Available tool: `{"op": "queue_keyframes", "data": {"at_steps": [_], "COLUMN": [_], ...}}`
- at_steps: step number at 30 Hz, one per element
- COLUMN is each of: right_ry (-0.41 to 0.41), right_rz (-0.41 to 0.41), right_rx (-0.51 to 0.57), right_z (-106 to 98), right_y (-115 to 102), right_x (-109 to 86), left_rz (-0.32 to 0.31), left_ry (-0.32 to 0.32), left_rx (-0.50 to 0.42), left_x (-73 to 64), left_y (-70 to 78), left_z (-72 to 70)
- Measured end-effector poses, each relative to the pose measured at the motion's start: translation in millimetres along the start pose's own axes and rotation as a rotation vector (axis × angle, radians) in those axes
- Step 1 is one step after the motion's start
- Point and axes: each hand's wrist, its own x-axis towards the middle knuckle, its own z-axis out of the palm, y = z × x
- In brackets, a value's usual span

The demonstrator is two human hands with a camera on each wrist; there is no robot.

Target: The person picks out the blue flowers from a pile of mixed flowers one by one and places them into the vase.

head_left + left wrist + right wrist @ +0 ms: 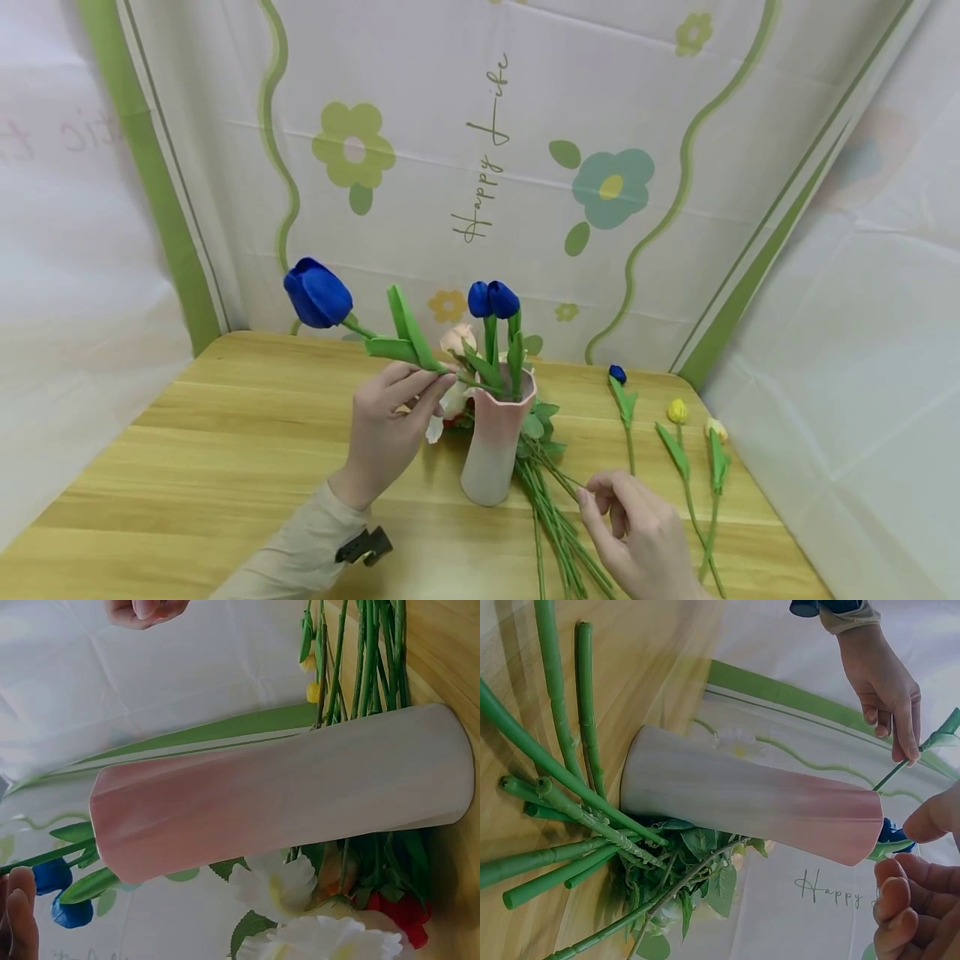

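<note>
A blue artificial tulip leans far to the left, its stem pinched between the thumb and fingers of my left hand. The stem's lower end reaches into the mouth of a pink-and-white vase, which stands upright on the table. Two more blue tulips stand in that vase. My right hand hovers to the right of the vase, fingers loosely bent. In the right wrist view its thumb is apart from the fingers, with nothing between them.
Behind the vase lies a bunch of flowers, with white blooms, a red one and several green stems pointing toward me. Single blue, yellow and pale tulips lie at the right of the wooden table.
</note>
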Motion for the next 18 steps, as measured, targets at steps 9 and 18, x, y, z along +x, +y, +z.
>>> {"op": "queue_keyframes", "data": {"at_steps": [9, 18], "right_ry": [0.007, -0.008], "right_rz": [-0.003, 0.024], "right_rx": [0.0, -0.005], "right_z": [1, 0], "right_y": [2, 1], "right_x": [0.3, -0.3], "left_rz": [-0.01, -0.022], "left_ry": [-0.083, -0.243], "left_rx": [0.011, 0.035], "left_x": [13.4, 21.7], "left_y": [1.5, 3.7], "left_z": [5.1, 8.2]}}
